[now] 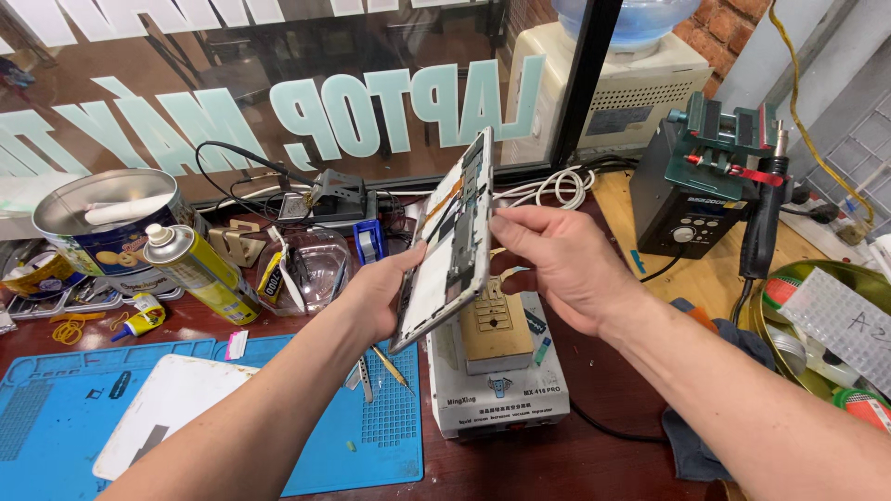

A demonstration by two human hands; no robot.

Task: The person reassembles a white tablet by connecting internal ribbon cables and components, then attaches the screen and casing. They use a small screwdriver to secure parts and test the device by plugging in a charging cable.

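An opened tablet body (452, 243) with its inner parts and white frame showing stands nearly on edge in the air above the bench. My left hand (376, 295) grips it from below along its lower edge. My right hand (552, 260) holds its right side near the top, fingertips on the frame. Under the tablet sits a white heating machine (501, 394) with a tan block on its plate. A blue work mat (371, 436) lies to the left, with a white panel (172, 408) on it and tweezers (364, 378) near its edge.
A yellow spray can (200, 271), a round tin (107, 218) and a clear container (311, 269) stand at the left. A black hot-air station (687, 209) with its handle (763, 227) is at the right, beside a green tray (770, 325). White cables (557, 186) lie by the window.
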